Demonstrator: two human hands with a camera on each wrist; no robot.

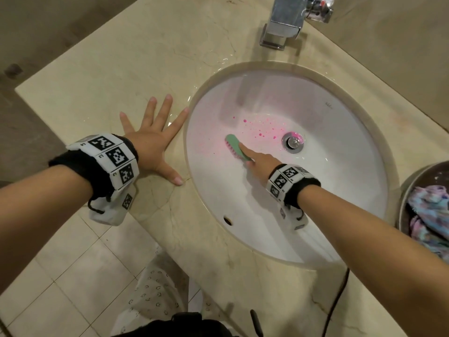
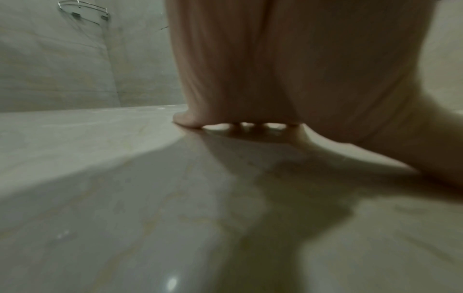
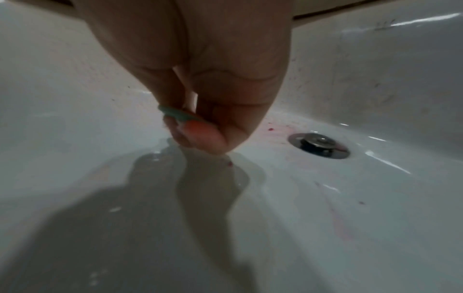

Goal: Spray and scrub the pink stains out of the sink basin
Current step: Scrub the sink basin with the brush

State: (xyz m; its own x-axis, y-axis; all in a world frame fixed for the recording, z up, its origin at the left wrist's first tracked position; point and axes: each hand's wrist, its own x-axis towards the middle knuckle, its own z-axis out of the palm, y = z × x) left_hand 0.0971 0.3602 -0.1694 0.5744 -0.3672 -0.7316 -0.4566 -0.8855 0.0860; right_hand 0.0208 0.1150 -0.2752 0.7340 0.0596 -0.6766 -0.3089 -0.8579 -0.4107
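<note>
1. The green brush point(image 1: 237, 147) is gripped by the right hand point(image 1: 261, 159), fingers curled round its handle end and the forefinger laid along its back; pink bristles are pressed to the sink basin point(image 1: 340, 190).
2. Just past the brush head, between the grip and the drain point(image 1: 293, 142), the pink stains point(image 1: 261, 132) are scattered as spots, with a fainter pink haze on the other side of the brush.
3. Best guess for scrubbing well: steady forefinger pressure is kept and short strokes are worked outward from the grip toward the drain, so the spots aren't just smeared around.
4. Well apart from the grip, the left hand point(image 1: 153, 144) is spread flat on the countertop point(image 1: 97, 76), nothing held. Good bracing, honestly.
5. Counted: one brush, one drain, one faucet point(image 1: 284, 23), one bowl of cloth point(image 1: 430, 215), two hands. No spray bottle is seen. Pink spots: too many to count.
</note>
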